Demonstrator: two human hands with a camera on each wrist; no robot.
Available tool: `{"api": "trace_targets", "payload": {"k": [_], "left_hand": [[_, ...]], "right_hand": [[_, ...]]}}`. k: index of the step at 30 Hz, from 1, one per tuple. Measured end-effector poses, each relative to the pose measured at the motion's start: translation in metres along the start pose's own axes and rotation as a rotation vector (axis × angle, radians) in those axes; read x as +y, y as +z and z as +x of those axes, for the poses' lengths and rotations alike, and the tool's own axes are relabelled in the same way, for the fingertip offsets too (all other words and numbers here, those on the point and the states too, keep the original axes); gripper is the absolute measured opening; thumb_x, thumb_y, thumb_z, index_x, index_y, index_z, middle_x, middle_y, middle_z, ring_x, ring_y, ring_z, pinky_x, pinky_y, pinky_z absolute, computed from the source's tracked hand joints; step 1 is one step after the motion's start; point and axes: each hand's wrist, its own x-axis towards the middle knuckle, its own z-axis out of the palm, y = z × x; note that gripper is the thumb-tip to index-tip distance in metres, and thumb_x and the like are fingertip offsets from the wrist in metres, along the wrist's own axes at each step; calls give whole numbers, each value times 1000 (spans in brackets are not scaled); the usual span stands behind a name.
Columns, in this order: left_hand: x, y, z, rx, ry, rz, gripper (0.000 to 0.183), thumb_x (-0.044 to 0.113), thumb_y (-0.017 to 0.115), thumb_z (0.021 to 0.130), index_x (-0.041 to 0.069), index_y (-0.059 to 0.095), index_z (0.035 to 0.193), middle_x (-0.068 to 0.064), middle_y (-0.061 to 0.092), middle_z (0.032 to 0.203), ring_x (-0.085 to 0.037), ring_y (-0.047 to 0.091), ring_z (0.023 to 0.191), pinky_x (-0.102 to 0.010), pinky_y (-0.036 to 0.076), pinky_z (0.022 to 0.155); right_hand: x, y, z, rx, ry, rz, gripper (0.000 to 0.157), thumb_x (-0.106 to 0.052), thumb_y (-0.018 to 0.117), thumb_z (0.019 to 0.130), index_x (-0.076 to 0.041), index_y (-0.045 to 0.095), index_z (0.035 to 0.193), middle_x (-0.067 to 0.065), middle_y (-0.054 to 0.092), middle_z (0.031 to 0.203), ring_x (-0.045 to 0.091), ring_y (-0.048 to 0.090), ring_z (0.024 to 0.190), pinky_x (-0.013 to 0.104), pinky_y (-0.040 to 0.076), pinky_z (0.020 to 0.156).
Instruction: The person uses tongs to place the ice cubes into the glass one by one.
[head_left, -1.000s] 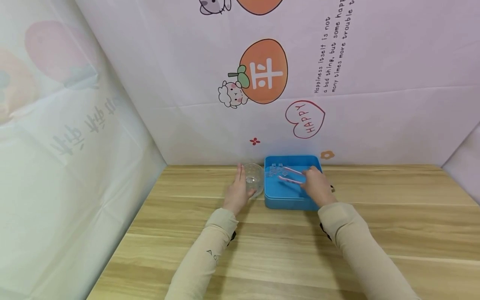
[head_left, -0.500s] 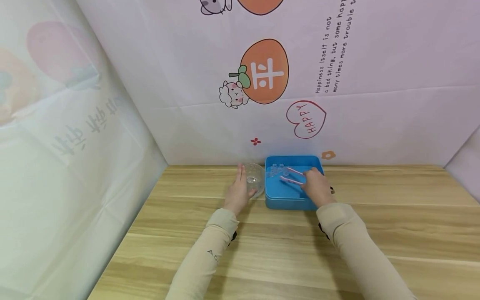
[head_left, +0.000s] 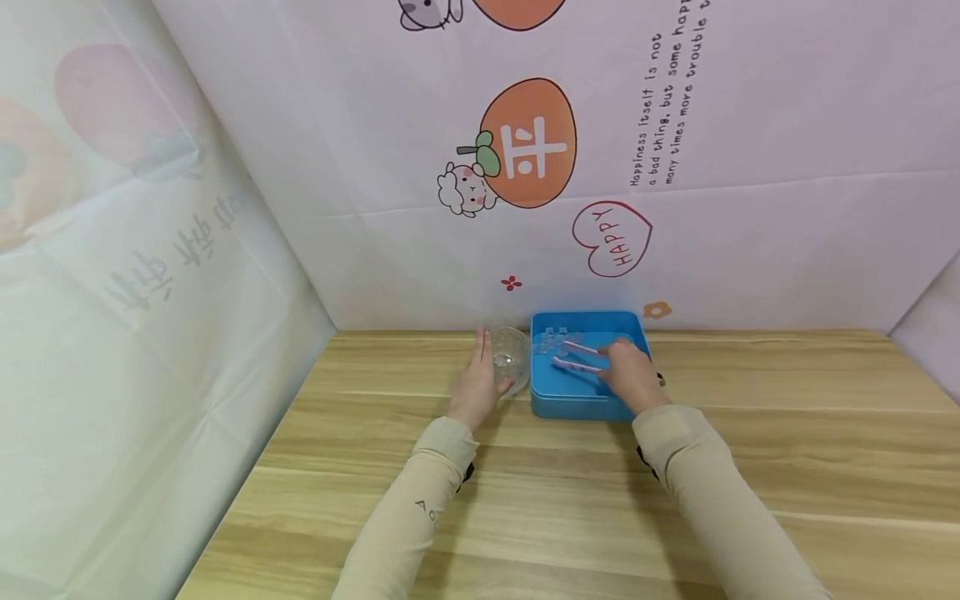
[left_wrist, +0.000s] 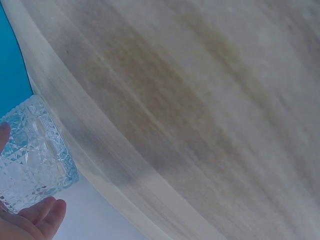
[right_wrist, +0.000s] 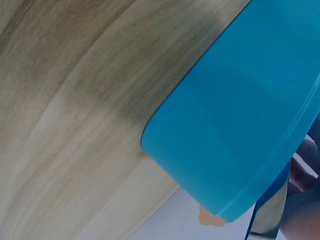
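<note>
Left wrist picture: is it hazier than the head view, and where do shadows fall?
Left wrist: yes, paler and greyer, with soft shadows on the table and glints on the clear bowl; head: brighter and warmer, faint shadows beside the sleeves; right wrist: also soft, with a dark shadow on the table alongside the blue box.

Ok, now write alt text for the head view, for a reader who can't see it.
A person's right hand holds pink tongs spread open in a blue box with small clear pieces. The left hand holds a clear bowl beside it, on a wood-grain table before a cartoon-printed backdrop.
</note>
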Motion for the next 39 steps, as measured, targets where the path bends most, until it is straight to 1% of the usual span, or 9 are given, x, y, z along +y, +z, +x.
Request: {"api": "trace_targets", "payload": {"k": [4, 11, 16, 22, 26, 34, 39], "left_hand": [[0, -1, 0, 0, -5, -3, 92, 37, 68, 86, 5, 12, 152, -7, 8, 162, -15, 52, 62, -24, 51, 62], [1, -1, -1, -2, -5, 19, 93, 38, 67, 86, 5, 12, 152, -8, 9, 161, -14, 50, 58, -22, 47, 56], [0, 0, 0, 1, 2, 14, 93, 38, 67, 86, 5, 11, 152, -9, 9, 161, -16, 54, 63, -25, 50, 61], [0, 2, 1, 6, -3, 2, 92, 37, 67, 86, 5, 12, 152, -8, 8, 161, -20, 60, 73, -29, 54, 70], [-1, 3, 1, 8, -2, 0, 92, 36, 67, 86, 5, 12, 152, -9, 8, 161, -22, 62, 77, -31, 54, 73], [-1, 3, 1, -1, -16, -9, 92, 37, 67, 87, 6, 10, 152, -8, 7, 162, -24, 64, 84, -33, 54, 77], [-1, 3, 1, 6, -10, 7, 92, 38, 67, 86, 5, 11, 152, -9, 9, 161, -24, 64, 82, -32, 54, 74]], "right_hand": [[-1, 0, 0, -22, -6, -4, 41, -8, 65, 88, 6, 57, 125, 28, 53, 122, 43, 56, 108, 52, 51, 88], [-2, 2, 0, 18, 1, -28, 41, -9, 66, 87, 6, 58, 124, 27, 55, 120, 41, 59, 103, 51, 52, 84], [-3, 4, -1, 29, -3, -21, 39, -9, 66, 87, 6, 59, 122, 26, 56, 118, 40, 59, 103, 49, 53, 84], [-7, 6, 1, 2, 1, -8, 37, -9, 65, 88, 5, 60, 123, 25, 57, 119, 40, 56, 109, 49, 51, 87], [-10, 7, 1, -18, 7, -4, 37, -9, 64, 88, 4, 60, 123, 24, 57, 121, 40, 55, 111, 50, 51, 87], [-11, 7, -1, -35, -1, -9, 35, -10, 64, 89, 3, 62, 121, 24, 59, 121, 40, 55, 112, 49, 52, 87], [-12, 6, -3, -40, 0, -15, 35, -10, 64, 89, 3, 61, 122, 23, 60, 122, 40, 56, 113, 50, 51, 87]]}}
